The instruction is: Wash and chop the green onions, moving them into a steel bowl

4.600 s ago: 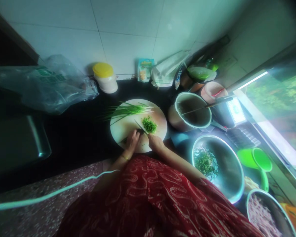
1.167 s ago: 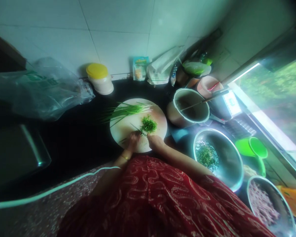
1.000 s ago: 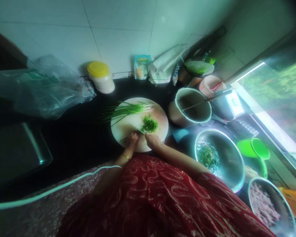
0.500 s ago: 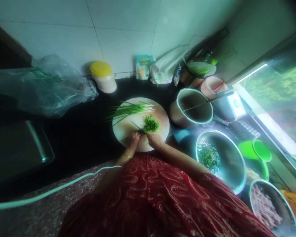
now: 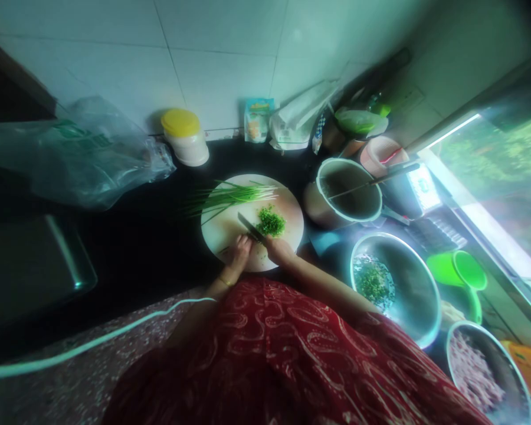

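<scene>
Chopped greens [image 5: 271, 222], loose heap on round pale board [image 5: 223, 227].

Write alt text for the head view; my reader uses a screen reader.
Two bare hands work on a round pale cutting board: the right hand holds a dark-bladed knife beside a pile of chopped green chives, the left hand alongside. Uncut long green chives lie behind.
</scene>
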The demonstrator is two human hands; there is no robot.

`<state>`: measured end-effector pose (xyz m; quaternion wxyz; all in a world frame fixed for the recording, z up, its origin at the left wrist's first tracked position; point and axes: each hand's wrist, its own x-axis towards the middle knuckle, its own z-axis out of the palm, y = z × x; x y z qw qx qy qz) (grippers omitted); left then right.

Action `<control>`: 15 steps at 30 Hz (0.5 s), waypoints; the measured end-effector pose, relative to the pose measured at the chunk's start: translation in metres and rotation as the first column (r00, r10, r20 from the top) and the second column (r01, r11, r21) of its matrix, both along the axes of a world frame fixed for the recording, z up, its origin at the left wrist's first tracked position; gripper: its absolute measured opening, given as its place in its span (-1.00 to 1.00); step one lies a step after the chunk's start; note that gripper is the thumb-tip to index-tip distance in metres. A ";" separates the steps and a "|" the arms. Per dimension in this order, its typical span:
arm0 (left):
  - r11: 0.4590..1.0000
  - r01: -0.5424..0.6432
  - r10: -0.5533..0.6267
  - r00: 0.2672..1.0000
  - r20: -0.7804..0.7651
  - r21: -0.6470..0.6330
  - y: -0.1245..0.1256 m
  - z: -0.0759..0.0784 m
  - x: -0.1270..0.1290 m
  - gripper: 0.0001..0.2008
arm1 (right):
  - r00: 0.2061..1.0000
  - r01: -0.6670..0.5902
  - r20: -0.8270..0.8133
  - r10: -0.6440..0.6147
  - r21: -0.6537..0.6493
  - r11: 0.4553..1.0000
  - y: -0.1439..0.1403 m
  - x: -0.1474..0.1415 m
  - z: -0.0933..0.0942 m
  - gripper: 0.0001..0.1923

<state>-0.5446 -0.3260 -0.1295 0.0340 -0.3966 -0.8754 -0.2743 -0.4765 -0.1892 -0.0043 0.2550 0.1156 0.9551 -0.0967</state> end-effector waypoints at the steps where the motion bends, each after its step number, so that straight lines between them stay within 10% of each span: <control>1: 1.000 0.019 -0.019 1.000 -0.014 -0.008 -0.002 0.003 0.001 -0.74 | 1.000 0.018 -0.014 -0.019 -0.002 1.000 0.004 0.000 0.000 -0.66; 15: 0.998 -0.031 0.028 0.997 -0.068 -0.045 -0.013 0.024 0.008 -0.68 | 0.999 -0.021 0.047 0.016 0.097 0.995 0.012 0.013 0.028 -0.64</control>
